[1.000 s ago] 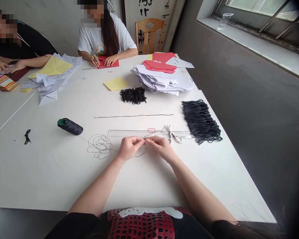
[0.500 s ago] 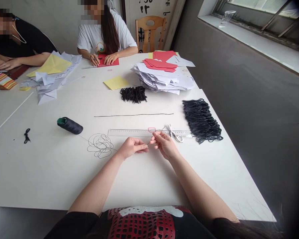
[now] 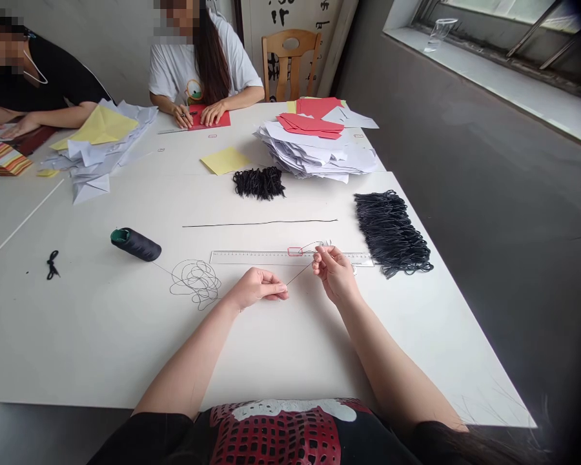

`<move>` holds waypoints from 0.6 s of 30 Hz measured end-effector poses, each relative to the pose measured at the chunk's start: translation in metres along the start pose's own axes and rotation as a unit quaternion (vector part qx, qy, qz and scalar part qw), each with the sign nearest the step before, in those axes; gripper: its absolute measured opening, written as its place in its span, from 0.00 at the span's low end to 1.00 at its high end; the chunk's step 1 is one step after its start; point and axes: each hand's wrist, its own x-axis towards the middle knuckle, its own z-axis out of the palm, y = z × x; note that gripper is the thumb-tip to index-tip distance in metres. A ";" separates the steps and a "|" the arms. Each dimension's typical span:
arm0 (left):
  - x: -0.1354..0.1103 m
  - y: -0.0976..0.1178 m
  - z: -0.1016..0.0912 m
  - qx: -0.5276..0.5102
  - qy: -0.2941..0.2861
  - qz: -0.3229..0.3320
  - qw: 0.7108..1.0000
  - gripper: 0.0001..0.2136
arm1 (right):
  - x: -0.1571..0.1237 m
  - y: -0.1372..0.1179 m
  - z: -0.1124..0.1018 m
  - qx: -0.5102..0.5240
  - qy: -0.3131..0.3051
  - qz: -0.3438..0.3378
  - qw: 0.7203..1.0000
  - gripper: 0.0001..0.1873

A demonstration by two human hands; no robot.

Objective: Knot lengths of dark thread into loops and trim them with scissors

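My left hand (image 3: 256,289) rests low on the white table, its fingertips pinched on a thin black thread (image 3: 299,274). That thread rises to my right hand (image 3: 336,274), which is raised and pinches it near the steel ruler (image 3: 256,258). A small red rectangular loop (image 3: 295,251) lies on the ruler, with a thin thread curving from it towards my right hand. My right hand hides most of the scissors (image 3: 326,244). A dark thread spool (image 3: 135,244) stands off to the left, feeding a tangled thread pile (image 3: 195,283) near my left hand.
Bundled black cord loops (image 3: 390,232) lie right of the ruler, and a smaller black bundle (image 3: 259,183) lies beyond it. A stacked paper pile (image 3: 314,155) stands further back. Two co-workers' hands (image 3: 203,116) work paper across the table.
My right hand has moved right and up, away from my left hand, drawing the thread out between them. The scissors are now mostly hidden behind it.
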 end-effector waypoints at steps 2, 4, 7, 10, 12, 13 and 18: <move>0.001 -0.001 0.001 0.002 0.003 -0.001 1.000 0.12 | 0.003 -0.001 -0.004 0.004 0.018 -0.012 1.000 0.23; 0.001 -0.002 0.000 0.011 0.009 0.013 1.000 0.12 | 0.006 -0.003 -0.007 0.006 0.034 -0.020 0.999 0.23; -0.002 -0.001 -0.002 0.081 -0.074 0.067 0.992 0.12 | 0.010 -0.004 -0.012 0.003 0.054 -0.030 0.998 0.24; -0.008 0.002 -0.001 0.164 -0.198 0.117 0.959 0.13 | 0.011 -0.005 -0.014 -0.006 0.061 -0.039 0.997 0.24; -0.011 0.004 0.002 0.231 -0.143 0.168 0.948 0.18 | 0.011 -0.005 -0.013 -0.014 0.052 -0.041 0.998 0.24; -0.012 0.004 0.003 0.273 -0.073 0.200 0.938 0.19 | 0.011 -0.005 -0.013 -0.018 0.046 -0.044 0.998 0.24; -0.008 0.003 0.002 0.383 0.241 0.299 0.841 0.13 | 0.007 -0.006 -0.008 -0.046 0.006 -0.076 0.996 0.22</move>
